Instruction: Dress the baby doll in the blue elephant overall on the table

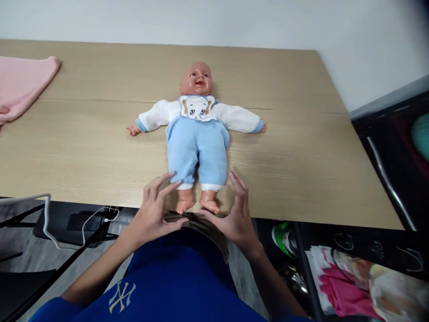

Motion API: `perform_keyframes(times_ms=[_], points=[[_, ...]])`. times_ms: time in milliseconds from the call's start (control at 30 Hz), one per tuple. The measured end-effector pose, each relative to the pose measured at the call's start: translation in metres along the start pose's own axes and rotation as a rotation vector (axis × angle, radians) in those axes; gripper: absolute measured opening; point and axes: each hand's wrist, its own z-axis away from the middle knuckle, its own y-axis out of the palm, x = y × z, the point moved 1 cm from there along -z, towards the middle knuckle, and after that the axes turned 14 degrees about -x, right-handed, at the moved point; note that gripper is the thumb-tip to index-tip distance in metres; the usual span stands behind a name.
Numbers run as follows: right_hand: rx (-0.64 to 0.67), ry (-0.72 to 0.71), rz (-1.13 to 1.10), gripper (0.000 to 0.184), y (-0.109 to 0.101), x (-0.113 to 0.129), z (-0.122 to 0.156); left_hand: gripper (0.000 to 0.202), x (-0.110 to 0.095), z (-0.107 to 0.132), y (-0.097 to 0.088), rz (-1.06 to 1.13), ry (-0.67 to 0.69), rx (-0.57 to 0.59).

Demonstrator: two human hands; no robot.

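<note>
A baby doll [197, 138] lies on its back on the wooden table [301, 147], arms spread, head toward the wall. It wears a white top with an elephant bib and light blue trousers. Its bare feet reach the table's near edge. My left hand [154, 210] hovers by the doll's left-side foot, fingers spread and empty. My right hand [234, 210] is at the other foot, fingers stretched out, thumb pointing toward the feet, holding nothing.
A pink cloth [20, 85] lies at the table's far left. A white cable [50, 223] hangs below the table's left edge. Dark shelving with colourful items [351, 273] stands at the right, beside the table.
</note>
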Motion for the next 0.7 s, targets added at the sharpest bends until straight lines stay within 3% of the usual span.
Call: perform_keyframes(times_ms=[133, 333, 467, 567, 633, 700], points=[[0.038, 0.045, 0.038, 0.120, 0.002, -0.014, 0.014, 0.112, -0.016, -0.025, 0.012, -0.002, 0.155, 0.093], [-0.048, 0.051, 0.015, 0.071, 0.008, -0.013, 0.013, 0.089, -0.016, -0.045, 0.040, 0.053, 0.175, 0.122], [-0.091, 0.064, -0.005, 0.044, 0.010, -0.009, 0.013, 0.076, -0.018, -0.043, 0.039, 0.062, 0.160, 0.090], [-0.087, 0.042, 0.012, 0.052, 0.007, -0.008, 0.014, 0.076, -0.016, -0.045, 0.026, 0.108, 0.131, 0.078], [-0.056, 0.042, 0.011, 0.074, 0.001, -0.008, 0.012, 0.064, -0.002, -0.053, 0.017, 0.108, 0.046, -0.019], [-0.009, 0.050, -0.035, 0.093, -0.009, -0.010, 0.005, 0.049, 0.026, -0.067, 0.011, 0.086, -0.085, -0.170]])
